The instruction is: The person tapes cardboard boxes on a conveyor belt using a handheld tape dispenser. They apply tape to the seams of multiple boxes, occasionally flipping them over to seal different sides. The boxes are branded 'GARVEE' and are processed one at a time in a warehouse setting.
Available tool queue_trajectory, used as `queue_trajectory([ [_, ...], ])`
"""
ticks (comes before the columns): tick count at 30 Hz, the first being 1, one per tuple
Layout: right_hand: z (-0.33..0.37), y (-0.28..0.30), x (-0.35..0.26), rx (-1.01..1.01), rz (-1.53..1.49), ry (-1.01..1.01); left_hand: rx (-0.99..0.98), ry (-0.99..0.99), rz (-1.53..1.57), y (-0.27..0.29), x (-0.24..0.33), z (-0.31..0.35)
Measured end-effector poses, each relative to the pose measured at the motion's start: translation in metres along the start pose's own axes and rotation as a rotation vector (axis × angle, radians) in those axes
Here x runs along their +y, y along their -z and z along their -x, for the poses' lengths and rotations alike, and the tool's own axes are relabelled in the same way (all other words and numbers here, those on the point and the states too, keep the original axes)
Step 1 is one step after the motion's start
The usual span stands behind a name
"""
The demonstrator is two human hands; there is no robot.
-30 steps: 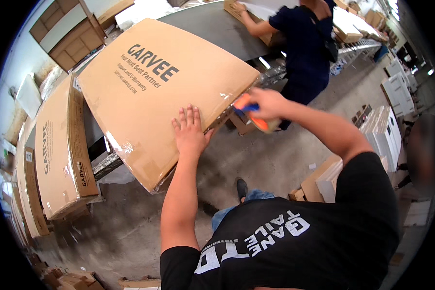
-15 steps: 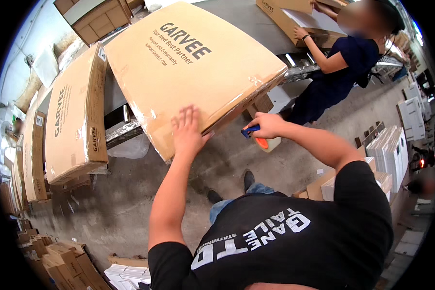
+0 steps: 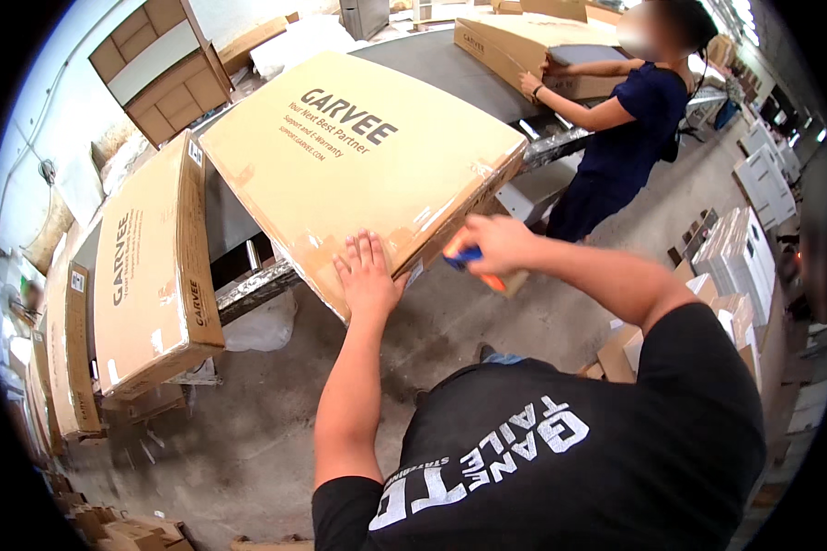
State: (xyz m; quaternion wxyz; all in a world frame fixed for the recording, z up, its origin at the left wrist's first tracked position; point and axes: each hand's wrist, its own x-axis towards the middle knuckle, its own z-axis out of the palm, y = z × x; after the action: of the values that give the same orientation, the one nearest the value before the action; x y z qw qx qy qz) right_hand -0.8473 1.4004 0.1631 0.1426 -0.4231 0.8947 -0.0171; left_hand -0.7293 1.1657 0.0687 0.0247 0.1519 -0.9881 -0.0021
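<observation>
A large flat cardboard box (image 3: 368, 202) with dark printing rests on the conveyor in front of me, clear tape shining along its edges. My left hand (image 3: 369, 274) lies on its near corner, fingers stretched out and thumb over the edge. Just off the box's near right side, my right hand (image 3: 504, 246) grips a tape dispenser (image 3: 467, 259) with blue and orange parts. Motion blurs this hand and tool somewhat. Whether tape runs from the dispenser to the box I cannot tell.
More flat boxes (image 3: 152, 266) stand on the conveyor to the left. At the far right a co-worker (image 3: 629, 119) in dark blue handles another carton (image 3: 496, 57). The conveyor's metal rail (image 3: 257, 286) runs below my box. Stacked white panels (image 3: 735, 262) stand on the right.
My right hand and the dispenser have moved nearer the box's near edge. My left hand still lies on the corner. The co-worker's hands have come down along their carton. The whole view has shifted.
</observation>
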Motion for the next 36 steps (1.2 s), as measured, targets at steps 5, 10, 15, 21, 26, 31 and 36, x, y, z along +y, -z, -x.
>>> queue_trajectory([
  [5, -0.030, -0.069, -0.006, 0.090, -0.053, -0.071, -0.008, -0.055, 0.018, 0.000, 0.010, -0.007],
  [10, -0.036, -0.165, -0.003, -0.135, 0.101, -0.025, -0.014, -0.073, -0.022, 0.001, -0.004, -0.004],
  [15, 0.028, -0.202, 0.115, -0.021, -1.026, -0.380, -0.021, -0.106, 0.021, -0.008, 0.019, -0.019],
  [21, 0.062, -0.198, 0.252, 0.280, -2.311, -0.473, 0.142, -0.397, -0.170, -0.017, 0.104, -0.098],
  [26, 0.067, -0.179, 0.336, 0.225, -2.405, -0.551, 0.221, -0.488, -0.178, -0.023, 0.245, -0.221],
  [31, 0.088, -0.107, 0.416, 0.140, -1.974, -0.594, 0.116, -0.430, -0.116, -0.041, 0.328, -0.300],
  [36, 0.064, -0.103, 0.502, 0.102, -1.861, -0.362, 0.059, -0.407, -0.019, -0.027, 0.340, -0.304],
])
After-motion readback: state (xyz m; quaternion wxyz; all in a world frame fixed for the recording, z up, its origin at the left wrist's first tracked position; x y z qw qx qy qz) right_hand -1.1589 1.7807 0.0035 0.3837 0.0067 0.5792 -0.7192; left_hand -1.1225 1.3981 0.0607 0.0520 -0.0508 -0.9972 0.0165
